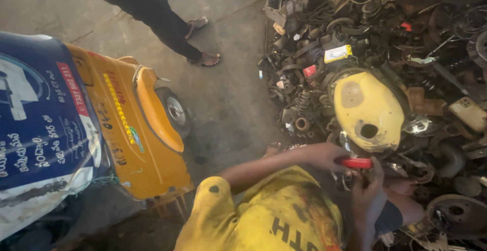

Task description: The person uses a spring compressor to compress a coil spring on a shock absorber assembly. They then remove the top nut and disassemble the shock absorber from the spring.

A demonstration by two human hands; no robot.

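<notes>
both your hands [324, 155] [369, 192] pinch the red tool [356, 163]; its long axis runs level, left to right; the yellow tank [369, 111] sits just above.

Dim, warm light falls from above left; my view is soft and grainy, blurred and bent at edges.

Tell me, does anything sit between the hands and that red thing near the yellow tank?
Nothing visible. The left hand grips one end of the red thing, the right hand touches it from below, beside the yellow tank.
</notes>
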